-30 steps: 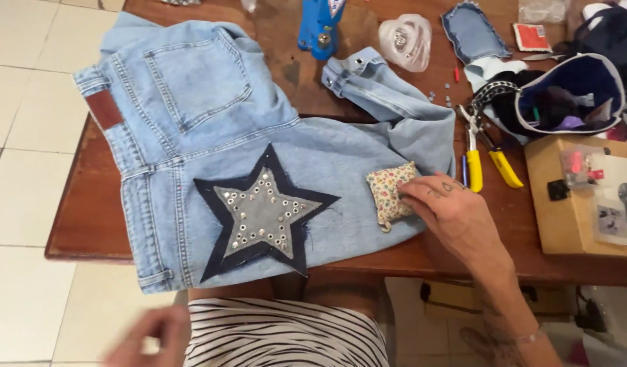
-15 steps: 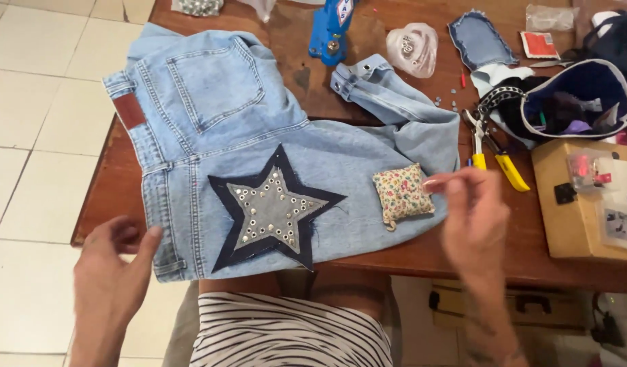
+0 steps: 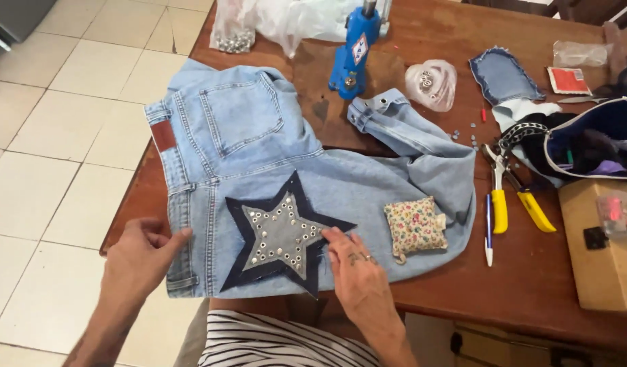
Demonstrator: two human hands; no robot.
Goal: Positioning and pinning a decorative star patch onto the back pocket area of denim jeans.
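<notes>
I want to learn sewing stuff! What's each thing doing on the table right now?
Jeans: spread flat, back up.
Star patch: lying on jeans, studded.
Pincushion: resting on jeans.
Pliers: lying untouched.
Left hand: gripping jeans' edge.
Right hand: fingertips on star patch.
</notes>
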